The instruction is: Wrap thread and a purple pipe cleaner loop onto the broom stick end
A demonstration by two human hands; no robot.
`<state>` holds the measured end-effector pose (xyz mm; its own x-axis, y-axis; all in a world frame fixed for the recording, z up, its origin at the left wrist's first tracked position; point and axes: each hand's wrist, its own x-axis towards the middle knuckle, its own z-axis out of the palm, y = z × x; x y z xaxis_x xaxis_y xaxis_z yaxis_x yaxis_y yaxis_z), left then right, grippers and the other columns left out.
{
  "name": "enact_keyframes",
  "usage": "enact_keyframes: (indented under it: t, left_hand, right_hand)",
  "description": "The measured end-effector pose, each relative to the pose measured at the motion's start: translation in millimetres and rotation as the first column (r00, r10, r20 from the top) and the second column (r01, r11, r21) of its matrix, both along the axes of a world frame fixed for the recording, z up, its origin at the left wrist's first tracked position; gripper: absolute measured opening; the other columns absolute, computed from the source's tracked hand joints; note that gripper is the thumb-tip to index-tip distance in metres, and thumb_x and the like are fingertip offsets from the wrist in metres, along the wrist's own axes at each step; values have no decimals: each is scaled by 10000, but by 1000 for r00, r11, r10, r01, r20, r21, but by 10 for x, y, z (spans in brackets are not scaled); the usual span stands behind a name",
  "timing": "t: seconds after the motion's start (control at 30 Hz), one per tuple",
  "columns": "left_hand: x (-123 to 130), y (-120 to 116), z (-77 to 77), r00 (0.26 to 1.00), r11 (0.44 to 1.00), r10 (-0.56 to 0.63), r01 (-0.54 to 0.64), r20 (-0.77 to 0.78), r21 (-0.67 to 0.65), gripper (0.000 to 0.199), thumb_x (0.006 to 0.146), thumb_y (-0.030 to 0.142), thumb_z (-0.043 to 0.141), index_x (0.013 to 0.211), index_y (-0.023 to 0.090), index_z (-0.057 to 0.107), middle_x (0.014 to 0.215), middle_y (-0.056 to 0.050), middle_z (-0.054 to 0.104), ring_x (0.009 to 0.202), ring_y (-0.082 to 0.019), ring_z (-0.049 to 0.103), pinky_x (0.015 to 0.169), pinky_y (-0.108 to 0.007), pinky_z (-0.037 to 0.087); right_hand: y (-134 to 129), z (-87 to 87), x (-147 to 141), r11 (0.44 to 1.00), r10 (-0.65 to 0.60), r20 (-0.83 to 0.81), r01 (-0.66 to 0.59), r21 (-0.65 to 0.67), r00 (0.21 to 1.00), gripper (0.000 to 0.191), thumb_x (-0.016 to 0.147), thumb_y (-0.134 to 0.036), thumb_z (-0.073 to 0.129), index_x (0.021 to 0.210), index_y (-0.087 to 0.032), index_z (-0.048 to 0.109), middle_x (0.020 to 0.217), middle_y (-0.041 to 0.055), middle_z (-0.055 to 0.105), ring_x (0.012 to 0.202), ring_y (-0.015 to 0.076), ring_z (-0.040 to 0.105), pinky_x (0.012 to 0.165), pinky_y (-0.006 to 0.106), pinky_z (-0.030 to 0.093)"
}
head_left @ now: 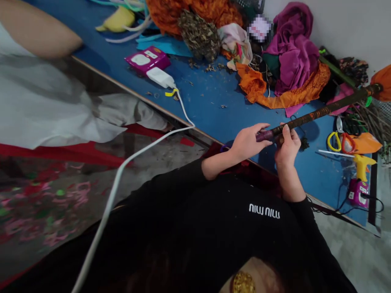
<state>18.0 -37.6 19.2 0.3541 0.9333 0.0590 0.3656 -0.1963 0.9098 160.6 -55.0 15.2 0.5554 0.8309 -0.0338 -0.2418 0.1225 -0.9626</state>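
Note:
A long dark wrapped stick (328, 109) slants up to the right above the table's front edge. Purple material covers its near end, and a bundle of orange cloth (383, 83) shows at its far end. My left hand (246, 143) closes around the purple end, thumb and fingers on either side. Just to the right, my right hand (287, 148) grips the stick from below with the thumb pressed against it. Part of the stick's underside is hidden by my fingers. A small dark leafy scrap (304, 143) lies beside my right hand.
On the blue table (210, 101) lie orange cloth (284, 95), magenta cloth (295, 53), a dried plant clump (200, 34), scissors (340, 136), a yellow glue gun (362, 167) and purple power boxes (148, 60). A white cable (122, 167) hangs over the edge. Another person's arm (39, 30) is at left.

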Motion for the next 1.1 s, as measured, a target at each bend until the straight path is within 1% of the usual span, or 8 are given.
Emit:
enact_keyframes:
  t: [0.13, 0.27, 0.43, 0.53, 0.67, 0.8, 0.93, 1.1]
  left_hand:
    - [-200, -14, 74, 997, 989, -78, 80, 16, -121, 576, 892, 379, 752, 1410, 131, 698, 1196, -125, 819, 1006, -254, 770, 940, -356, 572]
    - [-472, -93, 24, 990, 986, -137, 135, -19, -102, 484, 967, 488, 534, 1168, 149, 815, 1161, -106, 827, 1068, -258, 736, 998, -355, 520]
    - [-708, -249, -107, 978, 887, -140, 192, 153, -419, 569, 821, 655, 693, 1041, 148, 827, 891, -71, 804, 768, -177, 660, 741, -278, 491]
    - [-765, -332, -179, 951, 837, -67, 218, 302, -502, 589, 758, 707, 759, 902, 138, 810, 842, -72, 778, 738, -152, 635, 704, -251, 471]
    - [-728, -428, -315, 950, 866, 7, 150, 312, -477, 646, 767, 788, 710, 642, 162, 609, 564, 16, 553, 532, -83, 412, 536, -220, 322]
    - [-615, -485, -447, 927, 877, -74, 235, 367, -419, 704, 636, 865, 730, 633, 203, 490, 562, 41, 502, 519, -85, 408, 517, -225, 330]
    - [-562, -480, -513, 909, 885, -202, 329, 364, -330, 577, 669, 682, 828, 640, 173, 559, 576, 53, 463, 558, -80, 405, 545, -220, 333]
    - [-594, -470, -567, 896, 883, -283, 383, 343, -272, 528, 761, 572, 807, 606, 192, 475, 562, 65, 413, 560, -77, 379, 541, -217, 307]
  right_hand:
    - [11, -20, 110, 999, -36, 35, 36, 20, 999, 363, 782, -552, 810, 864, -219, 689, 551, -122, 375, 453, 58, 295, 456, 251, 231]
    - [19, -72, 157, 998, -66, -57, 66, 7, 996, 366, 740, -531, 846, 792, -198, 701, 528, -108, 440, 453, 52, 333, 460, 249, 251]
    - [-7, -108, 125, 996, -46, -130, 35, -85, 990, 316, 722, -466, 855, 761, -181, 724, 527, -90, 506, 450, 45, 369, 440, 233, 256]
    - [-21, -113, 119, 995, -33, -176, 16, -96, 984, 342, 659, -453, 892, 752, -158, 744, 524, -81, 541, 438, 34, 394, 420, 210, 250]
    - [-23, -138, 166, 995, -30, -234, 7, -99, 972, 365, 634, -437, 927, 770, -144, 757, 537, -75, 576, 442, 22, 426, 412, 172, 300]
    - [-20, -197, 228, 993, -13, -274, -20, -115, 962, 376, 656, -436, 943, 802, -144, 756, 565, -73, 609, 446, 23, 456, 403, 154, 355]
    - [-21, -234, 248, 989, -29, -279, -13, -149, 960, 361, 689, -427, 922, 842, -139, 768, 605, -59, 647, 470, 35, 517, 430, 161, 429]
    - [-41, -190, 189, 988, -48, -274, 5, -155, 961, 313, 689, -407, 897, 806, -148, 767, 577, -65, 611, 461, 31, 456, 410, 158, 363]
